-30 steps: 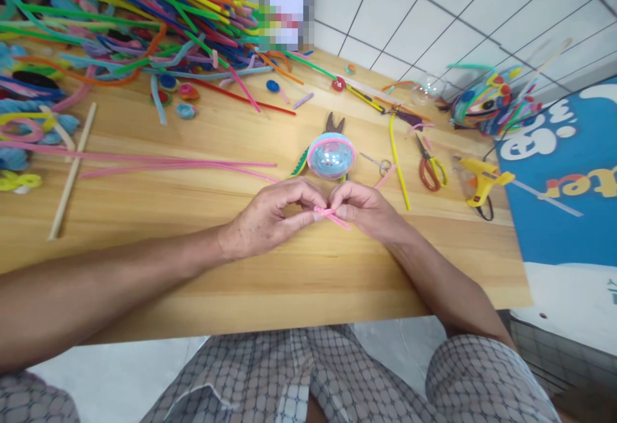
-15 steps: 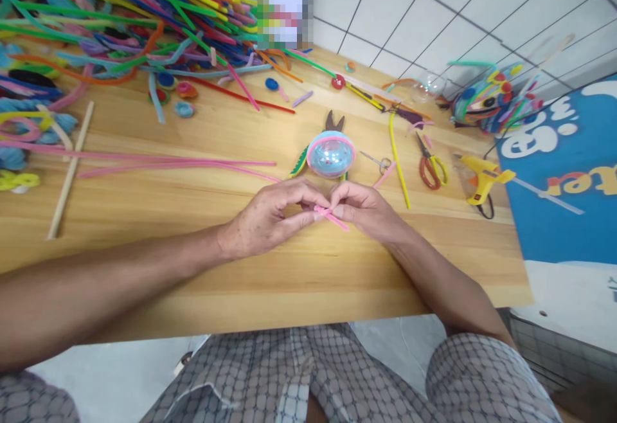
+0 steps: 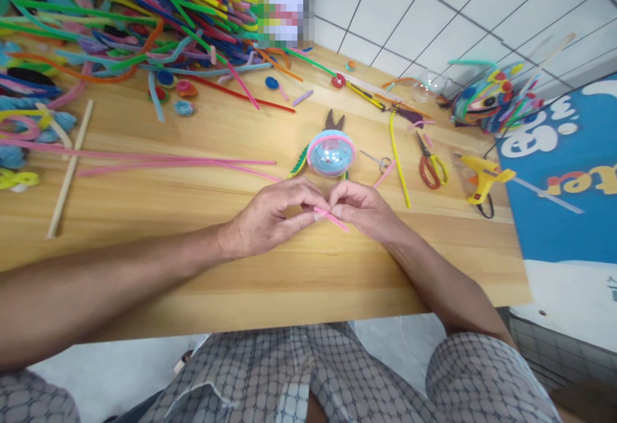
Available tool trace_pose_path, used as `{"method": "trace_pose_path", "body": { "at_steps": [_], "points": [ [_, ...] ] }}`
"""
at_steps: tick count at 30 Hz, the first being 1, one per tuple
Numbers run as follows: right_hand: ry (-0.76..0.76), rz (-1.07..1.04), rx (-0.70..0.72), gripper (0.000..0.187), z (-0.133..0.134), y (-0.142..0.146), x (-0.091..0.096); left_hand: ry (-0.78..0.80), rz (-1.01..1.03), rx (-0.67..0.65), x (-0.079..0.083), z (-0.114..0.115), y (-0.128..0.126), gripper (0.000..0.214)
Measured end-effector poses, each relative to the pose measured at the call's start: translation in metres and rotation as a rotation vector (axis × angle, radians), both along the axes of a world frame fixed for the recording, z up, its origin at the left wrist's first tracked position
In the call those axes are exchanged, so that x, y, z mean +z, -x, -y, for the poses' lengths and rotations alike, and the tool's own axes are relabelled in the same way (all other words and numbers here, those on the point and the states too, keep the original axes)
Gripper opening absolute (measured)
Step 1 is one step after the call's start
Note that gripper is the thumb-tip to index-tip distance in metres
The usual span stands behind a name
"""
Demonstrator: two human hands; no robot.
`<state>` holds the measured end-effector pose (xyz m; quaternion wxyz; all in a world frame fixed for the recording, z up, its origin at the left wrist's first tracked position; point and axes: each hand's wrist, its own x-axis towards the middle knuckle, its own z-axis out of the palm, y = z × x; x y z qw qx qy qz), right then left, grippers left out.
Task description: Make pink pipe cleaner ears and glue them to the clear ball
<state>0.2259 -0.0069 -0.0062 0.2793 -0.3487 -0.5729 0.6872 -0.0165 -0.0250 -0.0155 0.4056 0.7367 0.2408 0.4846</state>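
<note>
Between my fingertips is a short pink pipe cleaner [image 3: 336,220], one end pointing down to the right. My left hand [image 3: 277,212] pinches it between thumb and fingers. My right hand [image 3: 360,206] is closed in a pinch at the same piece, its fingertips meeting those of the left. Just beyond the hands sits a clear plastic dome [image 3: 331,155] ringed with light blue and pink pipe cleaner. It lies over pliers [image 3: 334,119] whose dark jaws stick out behind and whose green handle [image 3: 299,162] shows at the left.
Long pink pipe cleaners [image 3: 183,164] and a wooden stick [image 3: 71,169] lie left. A colourful pipe-cleaner heap [image 3: 144,18] fills the back left. To the right are small scissors [image 3: 384,164], a yellow pipe cleaner [image 3: 398,159], larger scissors [image 3: 432,169] and a glue gun [image 3: 484,177].
The pink piece has shifted slightly in the fingers: its crossing ends now look like a single strip. Both hands stay in nearly the same place.
</note>
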Motion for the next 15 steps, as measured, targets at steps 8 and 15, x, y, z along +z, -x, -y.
{"method": "trace_pose_path", "body": {
  "at_steps": [8, 15],
  "points": [
    [-0.024, 0.056, -0.043, 0.038, 0.0044, 0.0034, 0.0057, -0.095, 0.009, 0.029, -0.0045, -0.0008, -0.0006, 0.009],
    [-0.091, 0.064, -0.038, 0.036, 0.0037, 0.0061, 0.0080, -0.152, 0.006, 0.028, -0.0025, -0.0016, -0.0005, 0.011]
  ]
}}
